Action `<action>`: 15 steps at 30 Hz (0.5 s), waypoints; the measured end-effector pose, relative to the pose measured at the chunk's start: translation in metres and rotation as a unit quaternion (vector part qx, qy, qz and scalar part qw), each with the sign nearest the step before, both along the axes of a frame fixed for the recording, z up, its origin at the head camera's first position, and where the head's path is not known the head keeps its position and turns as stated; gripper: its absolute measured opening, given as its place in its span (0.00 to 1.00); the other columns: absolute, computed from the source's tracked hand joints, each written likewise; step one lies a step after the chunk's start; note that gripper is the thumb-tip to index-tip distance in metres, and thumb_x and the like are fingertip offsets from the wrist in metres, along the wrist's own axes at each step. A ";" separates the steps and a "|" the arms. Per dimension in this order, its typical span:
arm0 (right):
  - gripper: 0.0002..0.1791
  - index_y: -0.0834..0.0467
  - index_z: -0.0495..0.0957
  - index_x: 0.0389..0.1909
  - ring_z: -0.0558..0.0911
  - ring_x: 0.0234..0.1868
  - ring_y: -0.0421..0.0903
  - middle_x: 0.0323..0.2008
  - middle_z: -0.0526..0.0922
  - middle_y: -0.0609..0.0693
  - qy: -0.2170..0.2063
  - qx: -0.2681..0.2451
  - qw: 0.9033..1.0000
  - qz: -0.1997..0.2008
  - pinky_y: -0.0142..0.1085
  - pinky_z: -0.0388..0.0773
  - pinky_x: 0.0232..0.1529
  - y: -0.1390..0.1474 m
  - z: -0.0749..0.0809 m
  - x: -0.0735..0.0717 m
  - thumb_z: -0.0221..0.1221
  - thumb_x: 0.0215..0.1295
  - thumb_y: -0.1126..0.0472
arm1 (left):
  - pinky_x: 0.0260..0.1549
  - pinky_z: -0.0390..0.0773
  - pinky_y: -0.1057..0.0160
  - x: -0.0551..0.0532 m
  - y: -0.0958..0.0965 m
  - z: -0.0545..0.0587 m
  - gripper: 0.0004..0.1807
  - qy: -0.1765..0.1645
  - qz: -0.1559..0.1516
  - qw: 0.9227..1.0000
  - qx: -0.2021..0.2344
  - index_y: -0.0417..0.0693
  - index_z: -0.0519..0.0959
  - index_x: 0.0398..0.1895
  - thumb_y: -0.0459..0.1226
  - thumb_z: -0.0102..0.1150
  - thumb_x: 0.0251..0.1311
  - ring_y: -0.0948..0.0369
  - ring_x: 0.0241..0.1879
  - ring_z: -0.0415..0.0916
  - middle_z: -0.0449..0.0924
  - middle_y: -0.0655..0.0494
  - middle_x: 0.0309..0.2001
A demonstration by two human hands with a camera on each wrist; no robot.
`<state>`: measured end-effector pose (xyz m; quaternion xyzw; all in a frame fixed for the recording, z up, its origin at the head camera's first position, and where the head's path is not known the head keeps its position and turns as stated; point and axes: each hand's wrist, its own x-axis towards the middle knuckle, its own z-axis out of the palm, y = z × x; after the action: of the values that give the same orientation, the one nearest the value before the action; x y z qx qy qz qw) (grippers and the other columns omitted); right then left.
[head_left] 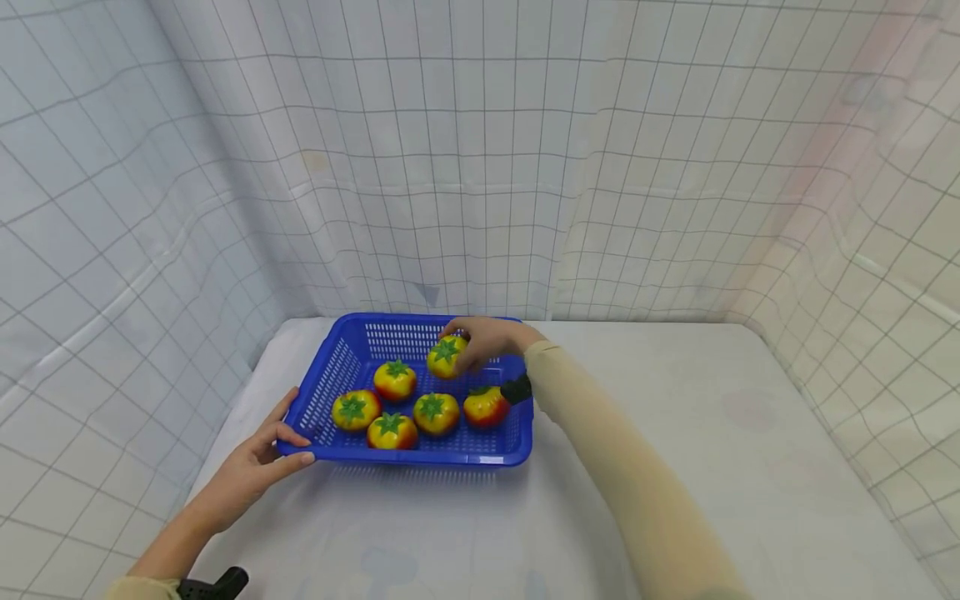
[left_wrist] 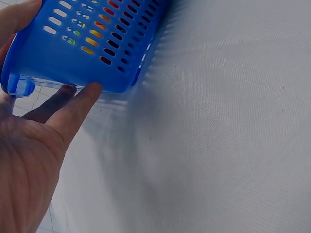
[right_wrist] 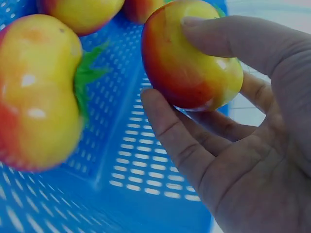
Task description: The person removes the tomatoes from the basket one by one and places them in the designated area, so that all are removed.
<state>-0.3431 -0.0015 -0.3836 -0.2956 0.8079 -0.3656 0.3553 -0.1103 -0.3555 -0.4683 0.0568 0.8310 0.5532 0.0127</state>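
Note:
A blue plastic basket (head_left: 450, 458) with slotted walls holds several yellow-and-red tomatoes (head_left: 394, 381) with green leafy tops. My left hand (head_left: 251, 467) grips the basket's near left corner; in the left wrist view the thumb and fingers spread around the rim and wall (left_wrist: 73, 53). My right hand (head_left: 489, 340) is over the back right part of the basket and pinches one tomato (head_left: 446, 357) between thumb and fingers. In the right wrist view this tomato (right_wrist: 189, 58) is raised above the basket floor, beside another tomato (right_wrist: 39, 92) with a green leaf.
The basket stands on a white-covered table (head_left: 660, 417), left of the middle. White cloth with a dark grid (head_left: 525, 167) hangs behind and on both sides. A dark wrist strap (head_left: 517, 388) at my right wrist overlaps the rightmost tomato (head_left: 483, 408) in the head view.

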 end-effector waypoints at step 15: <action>0.40 0.48 0.64 0.75 0.81 0.56 0.52 0.70 0.67 0.55 0.024 -0.089 0.996 0.008 0.52 0.79 0.58 0.054 0.023 -0.004 0.70 0.64 0.56 | 0.52 0.73 0.77 -0.002 -0.001 -0.003 0.12 -0.015 0.000 1.000 0.011 0.36 0.72 0.48 0.35 0.61 0.72 0.25 0.74 0.38 0.28 0.58 0.84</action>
<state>-0.3472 0.0520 -0.3609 -0.3416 0.7778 -0.4260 0.3112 -0.1126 -0.3565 -0.4711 0.0489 0.8246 0.5631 0.0248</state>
